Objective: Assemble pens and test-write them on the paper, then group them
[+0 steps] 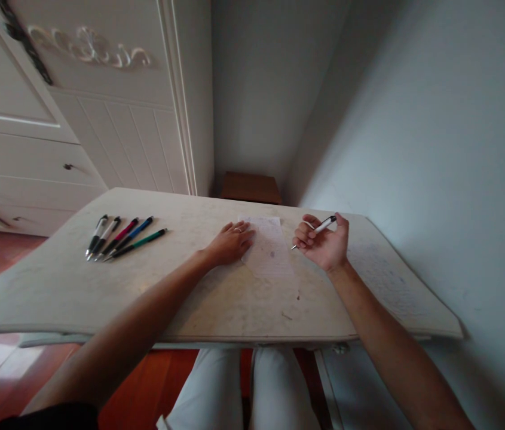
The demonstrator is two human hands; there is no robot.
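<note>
A white pen (325, 224) with a black end lies across the fingers of my right hand (329, 246), which is turned partly palm up just right of the paper. Its metal tip points down and to the left, apart from the sheet. My left hand (230, 242) rests flat, fingers stretched, on the left edge of a sheet of paper (270, 257). A ring shows on one finger. Faint writing and a small dark mark are on the sheet; the words are too small to read.
Several pens (120, 237) lie side by side at the left of the white table (189, 286). Scribbled writing (382, 280) covers the tabletop at the right. A white cabinet (131, 119) stands behind, a wall (435, 149) at the right, and a brown box-like piece (251, 186) beyond the far edge.
</note>
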